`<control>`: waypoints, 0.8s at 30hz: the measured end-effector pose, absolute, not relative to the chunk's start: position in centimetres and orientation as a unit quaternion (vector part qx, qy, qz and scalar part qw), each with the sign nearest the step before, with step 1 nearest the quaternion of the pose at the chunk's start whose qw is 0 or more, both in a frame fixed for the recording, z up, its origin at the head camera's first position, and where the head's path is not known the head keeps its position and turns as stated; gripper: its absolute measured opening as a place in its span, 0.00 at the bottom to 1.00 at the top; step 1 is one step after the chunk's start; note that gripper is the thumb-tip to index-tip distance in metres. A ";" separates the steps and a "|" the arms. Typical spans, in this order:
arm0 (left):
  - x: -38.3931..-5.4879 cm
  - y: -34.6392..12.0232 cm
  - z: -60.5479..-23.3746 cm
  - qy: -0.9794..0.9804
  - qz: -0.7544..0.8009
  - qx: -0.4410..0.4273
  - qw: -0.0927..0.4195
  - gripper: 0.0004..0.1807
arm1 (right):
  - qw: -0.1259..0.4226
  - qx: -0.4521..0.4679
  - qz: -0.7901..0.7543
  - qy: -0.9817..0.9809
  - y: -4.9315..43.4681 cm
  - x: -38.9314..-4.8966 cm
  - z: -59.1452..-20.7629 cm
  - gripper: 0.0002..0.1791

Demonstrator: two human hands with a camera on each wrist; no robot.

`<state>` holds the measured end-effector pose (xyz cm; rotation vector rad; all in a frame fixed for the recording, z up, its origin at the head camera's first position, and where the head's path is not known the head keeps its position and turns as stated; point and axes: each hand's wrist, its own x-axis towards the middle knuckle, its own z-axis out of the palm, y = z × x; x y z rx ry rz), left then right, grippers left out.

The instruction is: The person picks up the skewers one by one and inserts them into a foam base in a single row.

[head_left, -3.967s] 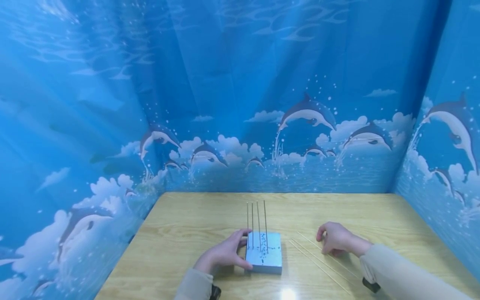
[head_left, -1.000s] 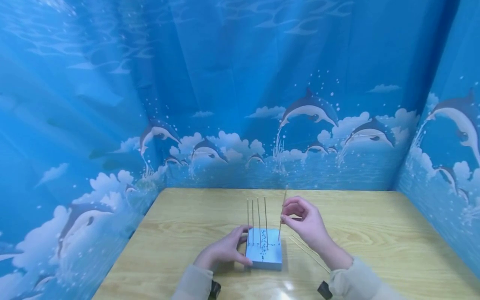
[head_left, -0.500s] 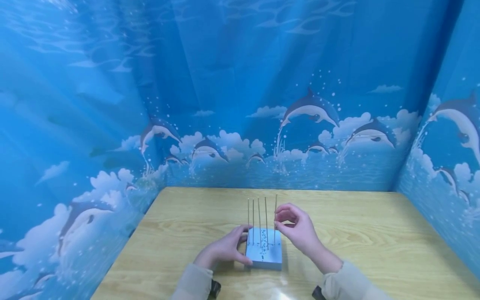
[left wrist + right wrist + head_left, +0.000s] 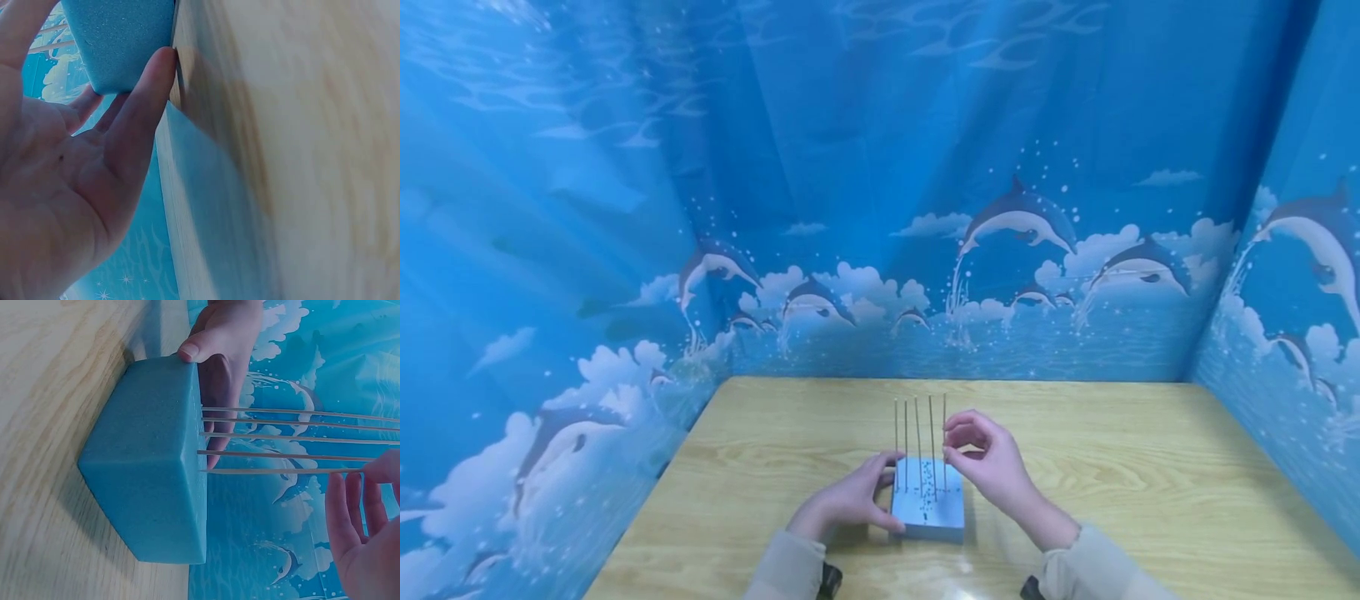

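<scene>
A light blue foam block (image 4: 936, 521) stands on the table, its top dotted with small dark holes. Several thin wooden skewers (image 4: 300, 455) rise upright from its top in a row. My left hand (image 4: 847, 500) grips the block's left side, thumb at the near corner and fingers behind. With thumb and fingertips, my right hand (image 4: 992, 462) pinches the rightmost skewer (image 4: 269, 471) partway up. Its pointed lower tip meets the block's top in the right wrist view. The left wrist view shows the left thumb (image 4: 156, 69) along the block's lower edge.
The wood-grain table (image 4: 760, 433) carries the block. Blue curtains (image 4: 865, 167) printed with dolphins hang behind it and at both sides. Black straps (image 4: 829, 579) show at the wrists.
My right hand has picked up a skewer from the table, brought it left over the block and set it upright to the right of the standing skewers. The left hand has stayed on the block.
</scene>
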<state>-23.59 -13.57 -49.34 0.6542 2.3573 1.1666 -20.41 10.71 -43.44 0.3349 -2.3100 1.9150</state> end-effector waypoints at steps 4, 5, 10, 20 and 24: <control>-23.5 -13.6 -49.3 0.849 0.421 0.237 0.212 0.62 | 0.071 0.125 0.622 -0.769 10.4 -20.2 -43.6 0.16; -23.5 -13.6 -49.3 0.850 0.420 0.237 0.212 0.62 | 0.071 0.126 0.620 -0.771 10.3 -20.1 -43.7 0.16; -23.6 -13.7 -49.3 0.855 0.410 0.238 0.209 0.62 | 0.080 0.132 0.607 -0.780 9.8 -19.8 -43.6 0.17; -23.6 -13.6 -49.5 0.854 0.415 0.233 0.210 0.62 | 0.096 0.119 0.611 -0.777 9.7 -19.8 -43.9 0.18; -23.6 -13.5 -49.5 0.854 0.416 0.231 0.211 0.62 | 0.099 0.122 0.610 -0.777 9.7 -19.8 -43.9 0.18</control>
